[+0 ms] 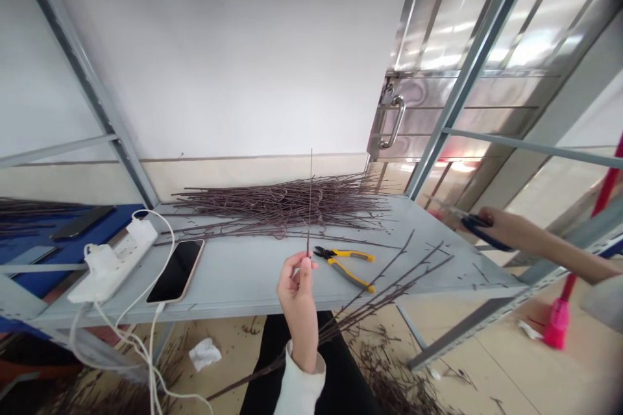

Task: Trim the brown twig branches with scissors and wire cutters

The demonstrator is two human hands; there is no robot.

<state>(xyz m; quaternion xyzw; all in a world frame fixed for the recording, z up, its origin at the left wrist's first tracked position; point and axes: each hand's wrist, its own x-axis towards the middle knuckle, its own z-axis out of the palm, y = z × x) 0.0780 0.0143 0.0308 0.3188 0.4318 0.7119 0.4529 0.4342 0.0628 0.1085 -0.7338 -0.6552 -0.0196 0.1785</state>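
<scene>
Head cam: thin, near-straight dk-brown twig point(310, 198), upright, pinched in L hand point(298, 285); R hand point(503, 227) clenched round blurred scissors point(479, 228)

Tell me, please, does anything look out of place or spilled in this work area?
Yes, the floor looks untidy. A crumpled white paper lies to the left of the person's legs, and loose twig scraps are scattered on both sides, unlike the gathered twigs on the table.
</scene>
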